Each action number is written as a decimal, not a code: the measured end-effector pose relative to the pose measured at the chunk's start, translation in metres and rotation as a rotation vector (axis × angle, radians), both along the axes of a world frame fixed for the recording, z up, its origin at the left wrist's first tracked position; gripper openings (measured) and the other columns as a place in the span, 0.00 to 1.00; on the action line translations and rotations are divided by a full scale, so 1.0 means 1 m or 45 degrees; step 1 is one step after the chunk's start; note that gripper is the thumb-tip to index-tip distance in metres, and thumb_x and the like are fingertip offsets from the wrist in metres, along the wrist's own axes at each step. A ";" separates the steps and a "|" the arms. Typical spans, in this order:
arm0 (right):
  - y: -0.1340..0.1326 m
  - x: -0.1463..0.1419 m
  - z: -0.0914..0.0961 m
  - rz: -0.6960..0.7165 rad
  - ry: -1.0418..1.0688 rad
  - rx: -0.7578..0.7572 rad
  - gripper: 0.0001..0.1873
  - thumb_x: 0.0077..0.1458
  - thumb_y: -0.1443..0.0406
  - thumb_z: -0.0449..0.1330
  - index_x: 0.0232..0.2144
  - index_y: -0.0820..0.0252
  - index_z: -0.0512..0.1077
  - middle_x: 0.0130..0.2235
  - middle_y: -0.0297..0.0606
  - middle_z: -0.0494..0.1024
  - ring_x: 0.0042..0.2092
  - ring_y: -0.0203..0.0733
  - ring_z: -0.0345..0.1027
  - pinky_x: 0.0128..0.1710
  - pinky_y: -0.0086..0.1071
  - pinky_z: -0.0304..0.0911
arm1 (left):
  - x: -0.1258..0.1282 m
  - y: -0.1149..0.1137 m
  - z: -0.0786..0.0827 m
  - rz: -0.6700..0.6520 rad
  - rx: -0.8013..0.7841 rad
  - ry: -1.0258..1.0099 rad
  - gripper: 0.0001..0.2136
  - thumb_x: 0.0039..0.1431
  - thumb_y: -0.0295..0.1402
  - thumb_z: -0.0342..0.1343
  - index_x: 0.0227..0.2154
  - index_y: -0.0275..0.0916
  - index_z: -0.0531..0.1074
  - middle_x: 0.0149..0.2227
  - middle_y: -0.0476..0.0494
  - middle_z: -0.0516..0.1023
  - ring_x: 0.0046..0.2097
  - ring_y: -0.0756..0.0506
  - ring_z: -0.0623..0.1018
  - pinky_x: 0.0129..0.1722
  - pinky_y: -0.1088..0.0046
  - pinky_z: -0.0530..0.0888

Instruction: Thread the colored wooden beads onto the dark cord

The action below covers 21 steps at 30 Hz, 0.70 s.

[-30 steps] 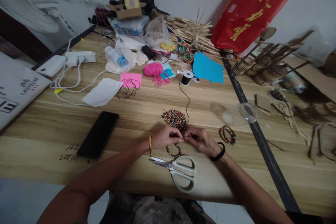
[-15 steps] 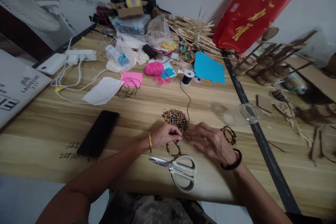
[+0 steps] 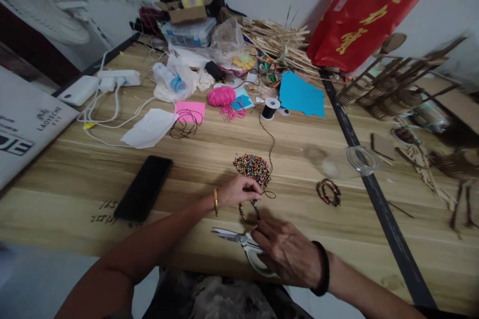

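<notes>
My left hand (image 3: 238, 191) pinches the black cord at the top of a beaded bracelet (image 3: 243, 215), whose loop of small coloured beads hangs down onto the table. Just beyond those fingers lies a heap of loose multicoloured beads (image 3: 253, 166). The thin black cord (image 3: 272, 145) runs from near the pinch up to a spool (image 3: 270, 108). Closer to my body, my right hand (image 3: 286, 251) has its fingers curled on the pale handles of the scissors (image 3: 238, 239), covering much of them. The blades point left, slightly parted.
Beaded bracelets (image 3: 329, 192) lie to the right, near a clear round container (image 3: 361, 160). At left are a black phone (image 3: 144, 187) and white cables with a power strip (image 3: 125, 78). Pink yarn (image 3: 221, 95), blue paper (image 3: 301, 94) and bamboo strips (image 3: 279, 40) are farther back.
My right hand has moved down and toward my body, from beside the bead heap onto the scissors' handles. My left hand keeps its pinch on the cord. The view has shifted slightly.
</notes>
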State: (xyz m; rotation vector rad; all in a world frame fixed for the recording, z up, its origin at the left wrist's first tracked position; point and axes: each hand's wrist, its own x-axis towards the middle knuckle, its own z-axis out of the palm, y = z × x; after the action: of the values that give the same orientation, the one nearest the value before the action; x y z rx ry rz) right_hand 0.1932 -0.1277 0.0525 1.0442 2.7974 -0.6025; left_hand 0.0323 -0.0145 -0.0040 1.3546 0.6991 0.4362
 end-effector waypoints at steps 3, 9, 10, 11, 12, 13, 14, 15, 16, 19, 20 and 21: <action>0.001 0.000 0.004 0.030 -0.025 -0.023 0.11 0.50 0.67 0.60 0.38 0.61 0.66 0.41 0.41 0.72 0.39 0.45 0.65 0.37 0.34 0.62 | 0.000 0.000 0.000 0.004 -0.035 -0.001 0.04 0.47 0.28 0.62 0.25 0.31 0.74 0.24 0.49 0.75 0.27 0.53 0.73 0.30 0.79 0.69; 0.026 0.013 0.016 -0.033 0.186 -0.105 0.10 0.55 0.61 0.59 0.39 0.58 0.68 0.42 0.40 0.72 0.42 0.43 0.68 0.38 0.32 0.63 | -0.001 0.003 0.000 0.006 -0.083 -0.044 0.08 0.46 0.32 0.64 0.26 0.31 0.74 0.25 0.47 0.76 0.28 0.52 0.73 0.32 0.78 0.69; 0.033 0.016 0.015 -0.091 0.278 -0.066 0.09 0.58 0.63 0.56 0.41 0.58 0.68 0.44 0.41 0.72 0.43 0.42 0.68 0.38 0.31 0.63 | -0.001 0.003 0.000 0.007 -0.092 -0.049 0.09 0.45 0.32 0.64 0.26 0.31 0.74 0.25 0.47 0.76 0.28 0.52 0.73 0.32 0.78 0.69; 0.040 0.019 0.013 -0.161 0.377 -0.027 0.08 0.60 0.64 0.53 0.42 0.58 0.67 0.43 0.42 0.71 0.42 0.41 0.68 0.38 0.30 0.64 | -0.001 0.003 0.000 0.009 -0.107 -0.055 0.10 0.45 0.33 0.65 0.26 0.31 0.74 0.25 0.47 0.76 0.28 0.52 0.73 0.31 0.78 0.69; 0.047 0.021 0.009 -0.247 0.476 0.015 0.08 0.62 0.66 0.51 0.43 0.59 0.67 0.41 0.42 0.71 0.39 0.39 0.69 0.36 0.29 0.64 | -0.002 0.003 0.000 0.012 -0.128 -0.063 0.10 0.44 0.34 0.65 0.26 0.31 0.74 0.25 0.48 0.76 0.28 0.52 0.73 0.31 0.78 0.69; 0.053 0.022 0.004 -0.336 0.573 0.050 0.07 0.62 0.66 0.50 0.41 0.60 0.67 0.40 0.42 0.71 0.37 0.38 0.68 0.35 0.29 0.64 | -0.002 0.004 -0.001 0.014 -0.151 -0.072 0.11 0.44 0.34 0.65 0.26 0.31 0.73 0.25 0.48 0.76 0.28 0.52 0.73 0.31 0.78 0.69; 0.058 0.023 -0.001 -0.393 0.664 0.076 0.06 0.62 0.67 0.51 0.39 0.60 0.66 0.38 0.42 0.71 0.36 0.38 0.68 0.35 0.29 0.64 | -0.003 0.004 -0.001 0.014 -0.172 -0.079 0.11 0.44 0.35 0.65 0.26 0.31 0.73 0.24 0.48 0.75 0.27 0.52 0.73 0.30 0.78 0.69; 0.061 0.022 -0.006 -0.435 0.722 0.095 0.04 0.61 0.67 0.51 0.39 0.60 0.65 0.36 0.41 0.71 0.35 0.38 0.67 0.33 0.29 0.64 | -0.003 0.003 -0.002 0.014 -0.183 -0.085 0.12 0.44 0.35 0.65 0.26 0.31 0.73 0.24 0.49 0.75 0.27 0.52 0.73 0.30 0.77 0.70; 0.064 0.021 -0.011 -0.464 0.746 0.106 0.03 0.61 0.68 0.52 0.38 0.60 0.65 0.35 0.40 0.70 0.33 0.37 0.67 0.31 0.29 0.63 | -0.003 0.003 -0.002 0.017 -0.182 -0.088 0.12 0.44 0.35 0.65 0.26 0.31 0.73 0.24 0.49 0.75 0.27 0.52 0.73 0.30 0.77 0.70; 0.066 0.018 -0.021 -0.501 0.752 0.059 0.03 0.60 0.69 0.52 0.37 0.60 0.65 0.32 0.37 0.70 0.30 0.36 0.65 0.29 0.27 0.62 | -0.004 0.002 -0.002 0.020 -0.140 -0.085 0.11 0.46 0.35 0.64 0.25 0.31 0.72 0.24 0.48 0.75 0.27 0.52 0.73 0.30 0.78 0.69; 0.066 0.017 -0.023 -0.513 0.746 0.033 0.03 0.60 0.69 0.52 0.37 0.60 0.66 0.31 0.36 0.71 0.30 0.35 0.65 0.29 0.26 0.61 | -0.004 0.002 -0.002 0.021 -0.121 -0.082 0.10 0.46 0.35 0.63 0.25 0.31 0.72 0.24 0.48 0.75 0.27 0.52 0.73 0.30 0.78 0.69; 0.065 0.017 -0.023 -0.527 0.739 0.010 0.03 0.59 0.70 0.53 0.36 0.60 0.66 0.30 0.36 0.71 0.29 0.35 0.65 0.28 0.26 0.61 | -0.003 0.001 -0.002 0.025 -0.100 -0.076 0.10 0.46 0.35 0.63 0.25 0.31 0.73 0.24 0.48 0.75 0.28 0.52 0.73 0.30 0.78 0.69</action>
State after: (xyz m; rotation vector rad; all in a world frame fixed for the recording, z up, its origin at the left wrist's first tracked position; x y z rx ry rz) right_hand 0.2100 -0.0625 0.0292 1.7078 3.0492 -1.0938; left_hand 0.0291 -0.0131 -0.0062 1.2568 0.6742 0.4587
